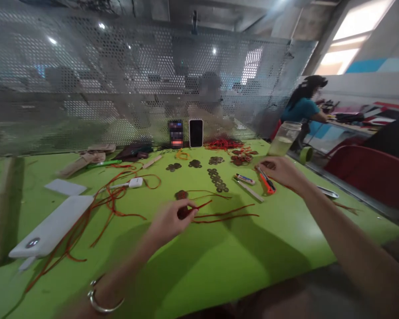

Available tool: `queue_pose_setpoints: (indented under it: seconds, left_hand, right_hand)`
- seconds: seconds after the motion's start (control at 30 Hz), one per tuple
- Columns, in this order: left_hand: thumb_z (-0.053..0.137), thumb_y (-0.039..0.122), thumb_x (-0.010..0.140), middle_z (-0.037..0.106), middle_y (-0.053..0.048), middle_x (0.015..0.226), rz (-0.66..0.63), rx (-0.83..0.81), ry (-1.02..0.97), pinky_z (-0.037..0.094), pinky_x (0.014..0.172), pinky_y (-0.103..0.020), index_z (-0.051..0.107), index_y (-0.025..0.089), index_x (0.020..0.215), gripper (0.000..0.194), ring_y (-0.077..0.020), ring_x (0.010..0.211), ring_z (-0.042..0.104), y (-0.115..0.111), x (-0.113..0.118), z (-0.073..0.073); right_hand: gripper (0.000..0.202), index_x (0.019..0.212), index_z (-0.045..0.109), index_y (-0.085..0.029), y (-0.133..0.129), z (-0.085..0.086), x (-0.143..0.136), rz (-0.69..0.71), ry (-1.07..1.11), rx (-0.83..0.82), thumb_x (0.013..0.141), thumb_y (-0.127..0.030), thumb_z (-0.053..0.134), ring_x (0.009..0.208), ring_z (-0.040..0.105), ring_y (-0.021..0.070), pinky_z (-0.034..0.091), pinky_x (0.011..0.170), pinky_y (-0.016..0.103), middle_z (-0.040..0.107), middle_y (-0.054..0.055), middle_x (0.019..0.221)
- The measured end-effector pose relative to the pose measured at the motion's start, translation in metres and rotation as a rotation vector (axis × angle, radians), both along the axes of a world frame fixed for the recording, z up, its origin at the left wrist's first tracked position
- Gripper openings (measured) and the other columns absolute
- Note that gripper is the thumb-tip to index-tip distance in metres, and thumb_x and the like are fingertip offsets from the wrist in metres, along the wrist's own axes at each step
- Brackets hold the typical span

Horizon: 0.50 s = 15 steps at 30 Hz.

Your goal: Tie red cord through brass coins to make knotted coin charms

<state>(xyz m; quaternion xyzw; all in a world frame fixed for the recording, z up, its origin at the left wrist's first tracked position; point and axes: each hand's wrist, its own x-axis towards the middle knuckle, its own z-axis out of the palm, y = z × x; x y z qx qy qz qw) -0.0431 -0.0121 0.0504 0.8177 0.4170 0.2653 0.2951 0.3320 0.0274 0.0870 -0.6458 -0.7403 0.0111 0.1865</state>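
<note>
Left hand (173, 219) pinches red cord (204, 205) over the table (219, 266), beside coins (181, 194); right hand (281, 170) is by the cutter (268, 182), its grip I cannot tell. A slack pinch could let the cord slip, tangling its 2 loose tails

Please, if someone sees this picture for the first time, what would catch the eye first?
Probably the bright green table, which spreads across the lower picture before a perforated screen. Next, the left hand, which pinches a red cord near the table's middle. Then the orange cutter, lying beside the right hand, to the right of the rows of dark discs.
</note>
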Motion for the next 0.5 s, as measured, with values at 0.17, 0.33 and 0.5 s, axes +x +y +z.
queue_pose_setpoints:
  seconds: [0.17, 0.33, 0.5]
  left_hand:
    - [0.052, 0.03, 0.085, 0.067, -0.004, 0.08, -0.063, 0.196, 0.239, 0.042, 0.055, -0.023, 0.069, 0.019, 0.088, 0.021, -0.0142, 0.063, 0.058, 0.012, 0.007, -0.022]
    - [0.052, 0.019, 0.085, 0.065, -0.006, 0.094, -0.113, 0.417, 0.342, 0.048, 0.072, -0.033, 0.068, 0.022, 0.101, 0.022, -0.0198, 0.084, 0.059, 0.019, 0.008, -0.03]
    - [0.052, 0.014, 0.086, 0.067, -0.006, 0.098, -0.14, 0.52, 0.401, 0.049, 0.081, -0.042, 0.066, 0.022, 0.107, 0.026, -0.0218, 0.092, 0.058, 0.019, 0.008, -0.034]
  right_hand:
    - [0.025, 0.095, 0.065, -0.01, -0.007, -0.013, 0.049, -0.071, -0.166, -0.095, 0.08, -0.014, 0.046, 0.087, 0.058, 0.0256, 0.039, 0.075, 0.031, 0.065, 0.019, 0.1]
    - [0.024, 0.096, 0.064, -0.015, -0.005, -0.024, 0.069, -0.048, -0.208, -0.211, 0.078, -0.013, 0.047, 0.084, 0.058, 0.0225, 0.038, 0.074, 0.028, 0.067, 0.014, 0.098]
    - [0.021, 0.087, 0.064, -0.015, 0.007, -0.023, 0.088, -0.179, -0.226, -0.209, 0.075, -0.012, 0.047, 0.079, 0.056, 0.0241, 0.036, 0.069, 0.031, 0.066, 0.015, 0.089]
